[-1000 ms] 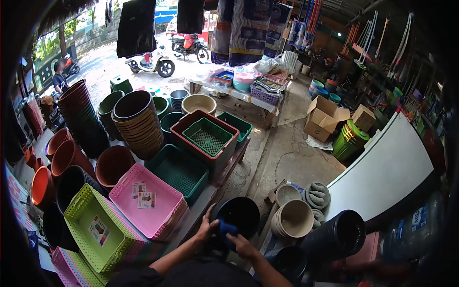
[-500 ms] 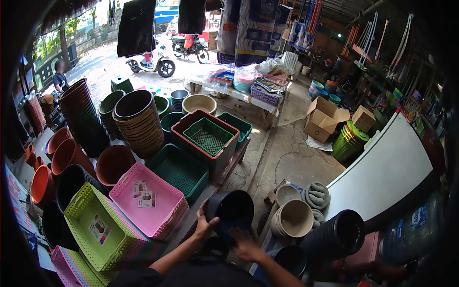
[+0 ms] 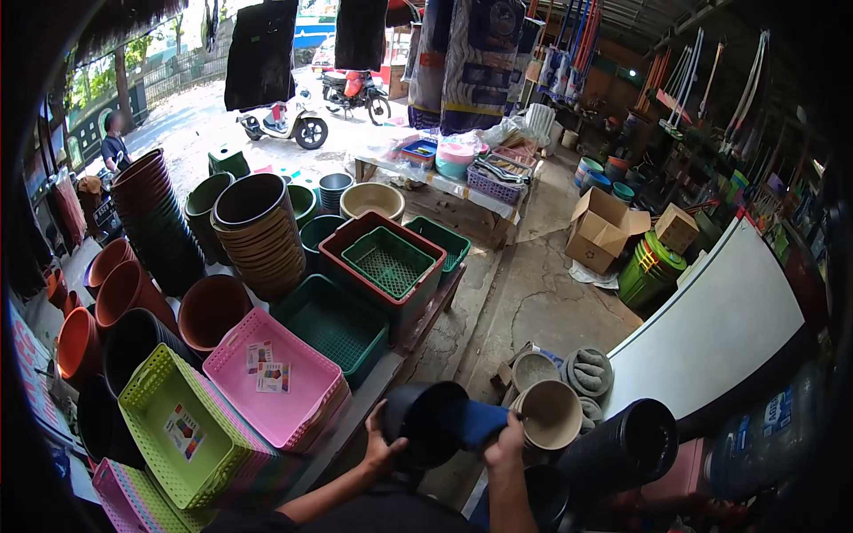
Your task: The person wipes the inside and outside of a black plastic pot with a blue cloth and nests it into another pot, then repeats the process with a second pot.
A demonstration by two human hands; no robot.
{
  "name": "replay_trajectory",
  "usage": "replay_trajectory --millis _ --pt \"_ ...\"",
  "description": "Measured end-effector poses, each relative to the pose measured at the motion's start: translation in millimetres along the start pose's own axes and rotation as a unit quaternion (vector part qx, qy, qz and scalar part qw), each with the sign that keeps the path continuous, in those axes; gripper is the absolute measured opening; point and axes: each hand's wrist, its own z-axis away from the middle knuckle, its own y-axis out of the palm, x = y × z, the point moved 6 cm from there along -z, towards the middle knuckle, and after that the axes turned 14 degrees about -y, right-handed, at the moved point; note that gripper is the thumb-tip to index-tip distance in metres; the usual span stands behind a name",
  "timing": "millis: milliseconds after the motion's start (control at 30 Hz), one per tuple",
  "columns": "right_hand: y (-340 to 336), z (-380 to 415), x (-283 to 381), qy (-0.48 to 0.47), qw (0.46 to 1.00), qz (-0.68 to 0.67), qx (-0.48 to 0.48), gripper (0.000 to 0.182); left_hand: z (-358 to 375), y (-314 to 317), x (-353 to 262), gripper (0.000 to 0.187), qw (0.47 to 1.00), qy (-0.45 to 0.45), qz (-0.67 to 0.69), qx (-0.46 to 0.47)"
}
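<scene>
A black plastic pot (image 3: 418, 409) is tilted in front of me with its dark mouth facing up and right. My left hand (image 3: 382, 441) grips its left side, thumb toward the rim. In my right hand (image 3: 506, 441) is a dark blue cloth (image 3: 476, 421), its fingers closed round one end while the rest stretches to the pot's rim. Close by on the right stand a stack of beige pots (image 3: 549, 414) and a stack of black pots (image 3: 626, 444). Left of the pot lie stacked pink baskets (image 3: 275, 373).
Stacked green baskets (image 3: 182, 426) and a dark green basket (image 3: 330, 324) fill the left side, with tall pot stacks (image 3: 258, 231) behind. A white board (image 3: 702, 329) leans at right near a cardboard box (image 3: 604, 226). Dark sheets (image 3: 259, 53) hang overhead. A person (image 3: 114, 142) is outside.
My right hand has moved right and up from the pot's front, now drawing the blue cloth out to the side. The pot has shifted slightly lower and left with my left hand.
</scene>
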Motion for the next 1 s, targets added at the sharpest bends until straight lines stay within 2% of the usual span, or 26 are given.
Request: replay_trajectory --millis 33,67,133,167,200,233,267,300,333,367,433,467,533,567,600,633,667,700,733,767,800,833,867,933,967,1000 --pt "-7 7 8 -0.048 0.998 0.01 -0.034 0.055 -4 -5 8 0.114 0.994 -0.021 0.103 -0.013" --pt "-8 15 8 -0.048 0.998 0.01 -0.034 0.055 -6 -9 13 0.114 0.978 -0.041 0.205 -0.025" --pt "-11 35 26 -0.23 0.964 0.122 -0.058 0.051 -9 -16 -12 0.114 0.977 -0.041 0.21 -0.019" --pt "-10 44 28 -0.302 0.929 0.211 -0.034 0.048 -2 -13 -33 0.111 0.964 -0.109 0.242 0.007" --pt "-20 48 22 -0.307 0.867 0.391 0.018 0.046 3 -9 -41 0.109 0.945 -0.177 0.272 0.033" --pt "-23 49 11 -0.31 0.819 0.47 0.109 0.044 -1 -8 -35 0.101 0.946 -0.169 0.276 0.036" --pt "-11 60 0 -0.308 0.758 0.54 0.197 0.044 -9 -5 -18 0.101 0.946 -0.17 0.273 0.039" --pt "26 80 1 -0.392 0.602 0.629 0.297 0.048 -18 -1 0 0.098 0.942 -0.162 0.288 0.048" --pt "56 98 -6 -0.456 0.417 0.688 0.382 0.053 -23 3 9 0.096 0.938 -0.155 0.305 0.057" --pt "56 100 -14 -0.456 0.419 0.688 0.378 0.053 -21 9 -6 0.096 0.939 -0.156 0.302 0.06" --pt "45 101 -45 -0.365 0.379 0.734 0.429 0.049 -13 24 -18 0.096 0.927 -0.27 0.252 0.068" --pt "37 96 -48 -0.367 0.382 0.734 0.426 0.049 -18 24 -3 0.096 0.928 -0.27 0.247 0.07" --pt "13 68 -57 -0.34 0.386 0.746 0.423 0.044 -28 27 48 0.101 0.888 -0.385 0.23 0.098" --pt "-1 53 -54 -0.351 0.398 0.735 0.422 0.04 -22 23 38 0.107 0.901 -0.408 0.138 0.047" --pt "-7 45 -45 -0.353 0.401 0.735 0.418 0.04 -19 22 39 0.107 0.902 -0.408 0.133 0.048" --pt "-12 40 -35 -0.363 0.413 0.719 0.425 0.038 -23 10 25 0.11 0.965 -0.237 -0.117 -0.001" --pt "-12 38 -25 -0.374 0.425 0.703 0.43 0.037 -22 10 -1 0.113 0.933 -0.039 -0.355 -0.048" --pt "-13 36 -20 -0.323 0.436 0.719 0.435 0.034 -21 17 -23 0.096 0.924 0.12 -0.364 0.0" --pt "-17 32 -15 -0.323 0.443 0.72 0.425 0.034 -26 14 -25 0.096 0.922 0.123 -0.368 0.011" --pt "-21 30 -13 -0.323 0.452 0.706 0.439 0.035 -25 29 -18 0.079 0.867 0.154 -0.451 0.145" --pt "-26 29 -10 -0.322 0.46 0.693 0.453 0.036 -19 46 -5 0.065 0.789 0.181 -0.519 0.276" --pt "-32 28 -8 -0.319 0.446 0.705 0.449 0.036 -22 54 -3 0.05 0.803 0.191 -0.477 0.303" --pt "-35 27 -4 -0.318 0.449 0.708 0.442 0.036 -22 60 -5 0.05 0.8 0.192 -0.475 0.311" --pt "-30 27 12 -0.383 0.467 0.676 0.421 0.035 -25 69 -9 0.05 0.788 0.175 -0.487 0.333" --pt "-22 31 24 -0.404 0.46 0.679 0.405 0.043 -25 71 -20 0.048 0.813 0.193 -0.441 0.326" --pt "-18 35 30 -0.406 0.461 0.68 0.401 0.043 -23 74 -29 0.048 0.811 0.194 -0.442 0.33"
